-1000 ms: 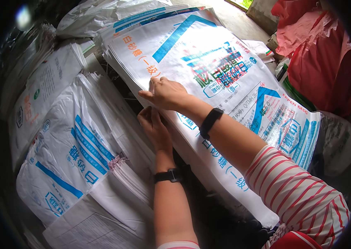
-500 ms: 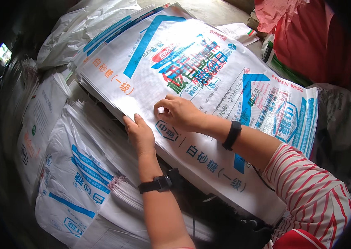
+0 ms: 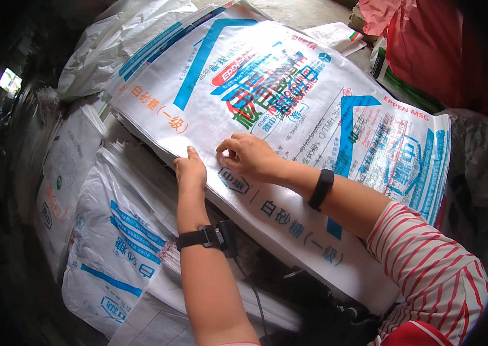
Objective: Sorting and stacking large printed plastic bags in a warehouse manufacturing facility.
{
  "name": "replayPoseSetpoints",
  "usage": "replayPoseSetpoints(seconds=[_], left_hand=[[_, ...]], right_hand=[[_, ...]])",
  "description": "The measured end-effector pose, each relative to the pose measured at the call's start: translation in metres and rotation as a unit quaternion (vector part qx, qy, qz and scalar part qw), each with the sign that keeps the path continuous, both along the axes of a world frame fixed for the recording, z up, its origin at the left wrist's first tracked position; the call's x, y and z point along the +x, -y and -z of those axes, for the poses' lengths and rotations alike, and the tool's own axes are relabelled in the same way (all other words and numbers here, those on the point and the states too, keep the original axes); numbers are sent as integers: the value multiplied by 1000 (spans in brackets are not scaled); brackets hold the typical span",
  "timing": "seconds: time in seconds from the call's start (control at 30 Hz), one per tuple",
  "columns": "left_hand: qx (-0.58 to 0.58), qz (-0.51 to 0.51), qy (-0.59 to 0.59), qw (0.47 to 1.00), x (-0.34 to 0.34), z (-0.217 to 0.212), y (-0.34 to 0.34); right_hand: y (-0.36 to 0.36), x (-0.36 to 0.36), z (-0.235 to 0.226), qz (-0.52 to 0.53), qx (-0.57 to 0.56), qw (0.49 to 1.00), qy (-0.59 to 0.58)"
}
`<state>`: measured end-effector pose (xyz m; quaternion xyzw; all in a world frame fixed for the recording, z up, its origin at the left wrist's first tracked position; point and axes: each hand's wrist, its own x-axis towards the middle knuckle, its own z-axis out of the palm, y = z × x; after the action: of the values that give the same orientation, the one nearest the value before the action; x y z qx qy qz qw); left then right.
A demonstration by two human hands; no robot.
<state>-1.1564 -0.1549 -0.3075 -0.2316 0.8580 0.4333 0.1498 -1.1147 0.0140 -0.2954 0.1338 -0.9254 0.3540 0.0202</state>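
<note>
A thick stack of flat white woven plastic sacks (image 3: pixel 198 135) with blue, red and orange print lies slanting in front of me. At its near left edge is my left hand (image 3: pixel 191 172), thumb up along the rim and fingers curled at the edge, partly hidden; it grips the edge of the sacks. My right hand (image 3: pixel 250 155) rests low over the top sack, just right of the left one. Its fingers are bent and drawn together with the thumb; whether anything thin sits between them is hidden.
More white printed sacks (image 3: pixel 108 242) lie bundled on the left, below the stack. Crumpled white plastic (image 3: pixel 111 46) is at the back left, red plastic (image 3: pixel 428 57) at the back right. A dark cable (image 3: pixel 258 294) hangs from the left wrist's strap.
My left hand has shifted slightly left and up along the stack's edge, its fingers more curled. The right hand stays almost in place. The whole view has shifted a little.
</note>
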Motion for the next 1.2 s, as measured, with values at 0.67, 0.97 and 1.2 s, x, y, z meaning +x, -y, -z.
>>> replayPoseSetpoints(seconds=[0.67, 0.97, 1.2], left_hand=[[-143, 24, -316, 938, 34, 16, -25], [-14, -48, -157, 986, 0, 15, 12], [-272, -19, -222, 936, 27, -15, -9]], right_hand=[[-3, 2, 14, 20, -29, 999, -31], [-4, 1, 5, 4, -42, 999, -19], [-14, 17, -4, -13, -66, 996, 54]])
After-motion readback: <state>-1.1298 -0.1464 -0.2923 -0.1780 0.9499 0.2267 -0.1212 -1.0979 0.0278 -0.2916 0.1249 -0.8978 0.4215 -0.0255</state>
